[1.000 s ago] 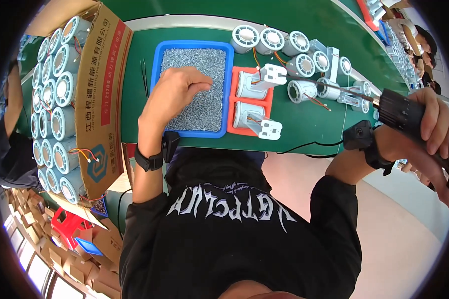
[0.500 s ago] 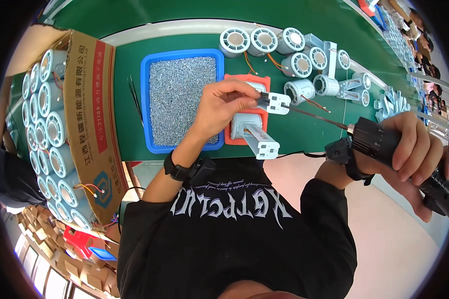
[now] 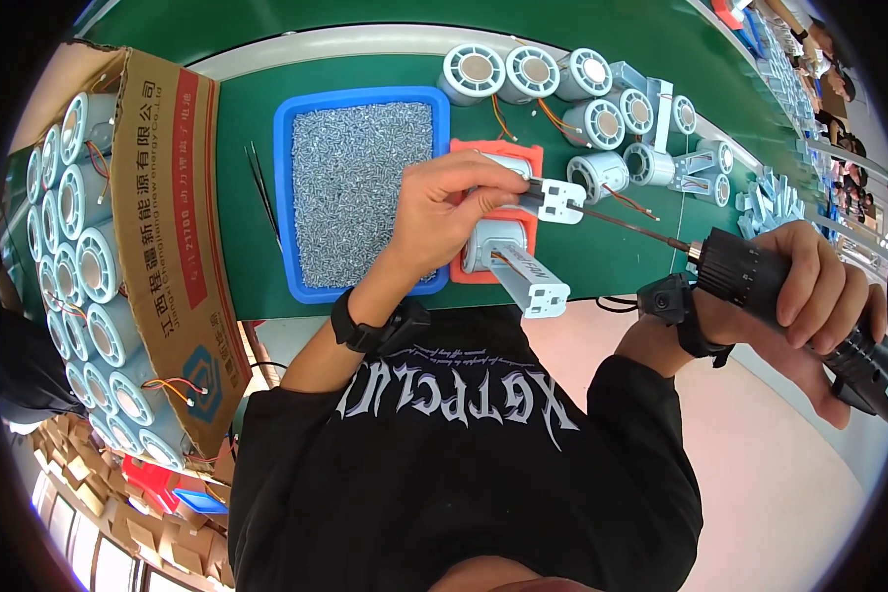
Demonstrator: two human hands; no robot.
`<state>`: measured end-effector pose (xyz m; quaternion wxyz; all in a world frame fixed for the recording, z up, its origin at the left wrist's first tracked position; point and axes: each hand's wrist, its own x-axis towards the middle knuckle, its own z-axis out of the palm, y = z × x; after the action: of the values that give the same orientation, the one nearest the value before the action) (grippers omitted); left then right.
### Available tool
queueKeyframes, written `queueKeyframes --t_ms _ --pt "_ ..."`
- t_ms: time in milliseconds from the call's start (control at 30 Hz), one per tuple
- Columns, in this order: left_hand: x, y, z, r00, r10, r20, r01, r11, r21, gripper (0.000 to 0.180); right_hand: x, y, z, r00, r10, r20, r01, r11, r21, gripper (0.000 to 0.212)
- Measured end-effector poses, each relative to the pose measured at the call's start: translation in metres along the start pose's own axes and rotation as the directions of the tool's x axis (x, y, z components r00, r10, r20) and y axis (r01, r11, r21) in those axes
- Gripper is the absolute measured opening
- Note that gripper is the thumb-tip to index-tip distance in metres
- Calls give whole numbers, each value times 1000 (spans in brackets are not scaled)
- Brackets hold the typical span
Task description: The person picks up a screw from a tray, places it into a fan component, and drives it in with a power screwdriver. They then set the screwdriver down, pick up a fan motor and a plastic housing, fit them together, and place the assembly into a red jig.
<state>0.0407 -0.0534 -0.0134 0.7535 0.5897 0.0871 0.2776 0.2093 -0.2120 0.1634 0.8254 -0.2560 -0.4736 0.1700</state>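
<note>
My left hand (image 3: 454, 202) is closed in a pinch on a white bracket (image 3: 562, 203), near its flat end with holes. Something dark shows at the fingertips; I cannot make out what it is. My right hand (image 3: 809, 296) is wrapped around a black electric screwdriver (image 3: 745, 271). Its long thin bit (image 3: 636, 228) reaches left to the bracket's end. Behind my left hand, an orange holder (image 3: 535, 156) carries white cylindrical motors. One motor (image 3: 498, 242) in it has a second white bracket (image 3: 533, 281) pointing toward me.
A blue tray (image 3: 282, 197) full of small screws lies left of the holder, with black tweezers (image 3: 260, 192) beside it. At far left stands a cardboard box (image 3: 173, 247) of motors. Several motors (image 3: 474, 71) and a pile of white brackets (image 3: 772, 205) lie at the back right.
The whole view has shifted slightly, so the box sits further left and the holder a little further right. Both hands keep their grips, and the bit stays at the bracket's end.
</note>
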Motion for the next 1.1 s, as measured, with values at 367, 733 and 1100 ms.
queueKeyframes --t_ms 367,733,1100 --pt "0 -6 -1 999 -34 42 37 997 -71 15 5 0 3 999 23 30 -23 1000 -19 70" --pt "5 -4 -6 992 -64 107 83 979 -185 16 7 3 -1 990 60 125 -64 998 24 75" --pt "-1 -4 -2 986 -153 69 167 929 -330 16 1 3 6 999 29 23 -29 999 22 79"
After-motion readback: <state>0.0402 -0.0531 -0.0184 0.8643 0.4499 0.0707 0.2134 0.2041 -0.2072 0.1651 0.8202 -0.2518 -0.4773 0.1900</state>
